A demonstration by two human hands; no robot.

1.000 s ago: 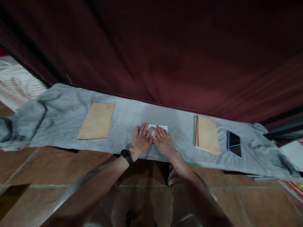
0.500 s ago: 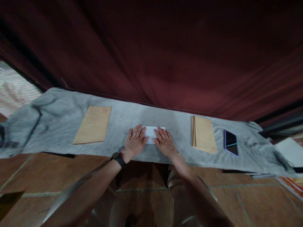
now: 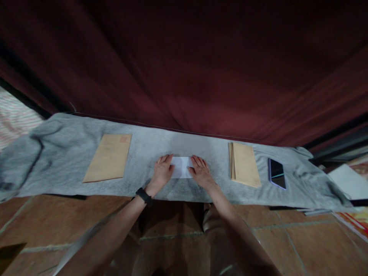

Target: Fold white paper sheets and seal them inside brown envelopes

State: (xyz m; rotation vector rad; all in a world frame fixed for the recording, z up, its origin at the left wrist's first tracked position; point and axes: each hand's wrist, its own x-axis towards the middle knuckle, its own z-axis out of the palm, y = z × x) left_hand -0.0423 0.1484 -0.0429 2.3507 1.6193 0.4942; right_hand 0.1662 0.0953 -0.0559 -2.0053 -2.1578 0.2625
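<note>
A small white folded sheet of paper (image 3: 181,168) lies flat on the grey cloth between my two hands. My left hand (image 3: 163,171), with a dark band on its wrist, rests at the paper's left edge, its thumb apart from the fingers. On the paper's right part lies my right hand (image 3: 201,171), fingers stretched out and thumb pointing inward over the sheet. Both hands are open, palms down. What lies under the fingers is hidden.
The grey cloth (image 3: 149,153) covers a long, narrow surface before a dark red curtain (image 3: 195,76). A brown envelope (image 3: 109,158) lies left; several stacked brown envelopes (image 3: 245,165) lie right, beside a phone (image 3: 277,173). Below is a tiled floor (image 3: 273,239).
My left hand has slid off the paper's surface to its left edge, its fingers closer together, uncovering more of the sheet. My right hand stays on the right part. The view has shifted slightly.
</note>
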